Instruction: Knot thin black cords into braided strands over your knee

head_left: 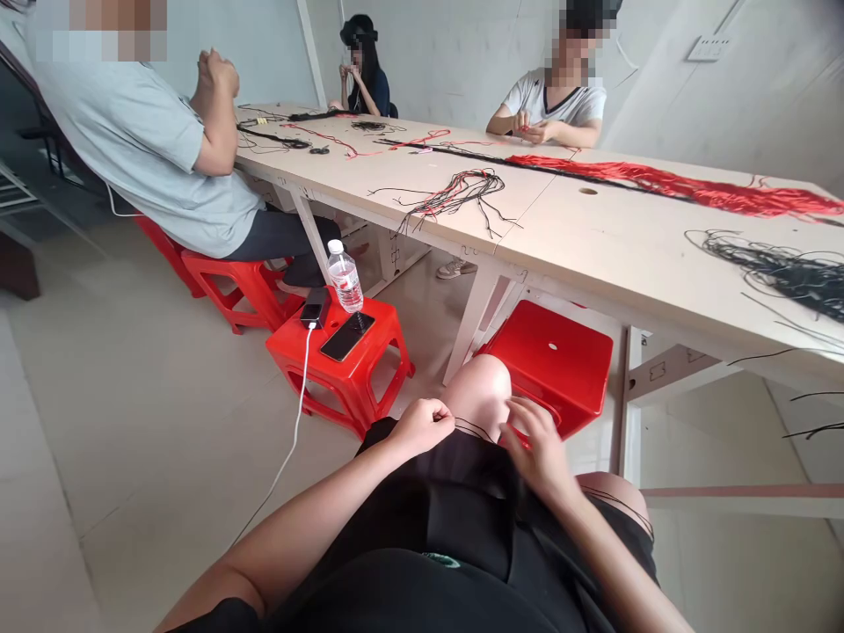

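My left hand (422, 428) is closed in a pinch above my bare knee (481, 396). Thin black cords (473, 429) run from it across the knee towards my right hand (537, 448). That hand hovers just right of the knee with its fingers curled, and I cannot tell whether it holds a cord. More thin black strands (616, 505) lie over my other thigh. Both hands are well below and in front of the table.
A long pale table (567, 237) carries red cord bundles (679, 185) and black cord tangles (784, 272). Three people sit working along it. A red stool (554, 360) stands close ahead, and another (343, 369) holds a water bottle (345, 277), a phone (347, 337) and a charger.
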A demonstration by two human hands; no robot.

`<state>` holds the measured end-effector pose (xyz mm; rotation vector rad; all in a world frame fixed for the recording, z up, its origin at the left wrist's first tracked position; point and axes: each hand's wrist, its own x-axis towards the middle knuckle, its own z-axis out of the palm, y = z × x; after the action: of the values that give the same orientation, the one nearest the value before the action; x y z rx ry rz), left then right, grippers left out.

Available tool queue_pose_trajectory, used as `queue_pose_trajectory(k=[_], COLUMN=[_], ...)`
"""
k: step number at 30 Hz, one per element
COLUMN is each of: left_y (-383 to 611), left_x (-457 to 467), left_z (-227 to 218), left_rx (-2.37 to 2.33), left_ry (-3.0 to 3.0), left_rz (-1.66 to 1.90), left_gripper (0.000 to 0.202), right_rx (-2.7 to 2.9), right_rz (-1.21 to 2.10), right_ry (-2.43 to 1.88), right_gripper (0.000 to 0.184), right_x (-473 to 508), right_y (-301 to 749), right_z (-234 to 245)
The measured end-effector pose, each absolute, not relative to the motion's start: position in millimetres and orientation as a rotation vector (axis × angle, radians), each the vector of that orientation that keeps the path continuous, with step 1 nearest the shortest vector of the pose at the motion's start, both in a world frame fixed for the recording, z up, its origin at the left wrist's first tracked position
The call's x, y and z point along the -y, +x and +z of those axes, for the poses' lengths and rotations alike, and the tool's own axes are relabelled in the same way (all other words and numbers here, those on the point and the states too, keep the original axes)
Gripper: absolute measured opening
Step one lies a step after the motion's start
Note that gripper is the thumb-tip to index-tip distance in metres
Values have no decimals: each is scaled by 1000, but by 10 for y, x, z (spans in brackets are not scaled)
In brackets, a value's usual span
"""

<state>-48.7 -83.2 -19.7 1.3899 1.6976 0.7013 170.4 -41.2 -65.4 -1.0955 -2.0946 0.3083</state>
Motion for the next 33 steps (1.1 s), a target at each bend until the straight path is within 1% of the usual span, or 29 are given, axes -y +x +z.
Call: queue_pose_trajectory(k=[1, 2, 3, 5, 8, 9, 11, 13, 15, 21, 27, 33], left_y=[-505, -539, -592, -772, -1231, -1420, -1812, -2167, -2439, -2750, -2788, -2871], left_x=[830, 820, 797, 705, 436, 321, 81, -132, -294, -525, -600, -528], left_z=[-207, -220, -234, -270, -353, -392, -488, -604, -727, -974, -1015, -1006], left_rx=[-1691, -1684, -1683, -1722, -1982, -2118, -2360, -2509, -2586, -2655, -2659, -2557], left_ry=[1401, 1412, 1422, 1433, 1404, 1376, 1326, 1285, 1251, 1251, 1266, 1367], left_rz=[689, 672, 655, 630, 667, 682, 685, 619, 518, 318, 261, 267], left_gripper=[17, 18, 18, 19, 25, 30, 48, 65, 75, 73, 74, 73], right_rx=[2144, 2185, 2177, 2140, 2139, 2149, 2150, 2144, 2150, 2161, 2167, 2183], right_rz=[313, 294, 241, 203, 243, 261, 282, 296, 314, 324, 336, 381], right_ry=[-1009, -954, -976, -977, -913, -894, -879, -883, -873, -845, -816, -796], right_gripper=[32, 28, 24, 22, 23, 24, 26, 27, 29, 29, 29, 31], right_x=[433, 457, 480, 512, 512, 502, 481, 461, 445, 403, 360, 329], right_y=[1441, 1227, 1068, 901, 888, 904, 926, 923, 903, 833, 784, 733], right_z=[-643, -660, -697, -803, -933, -956, -983, -1000, -1021, -1038, -1011, -1024])
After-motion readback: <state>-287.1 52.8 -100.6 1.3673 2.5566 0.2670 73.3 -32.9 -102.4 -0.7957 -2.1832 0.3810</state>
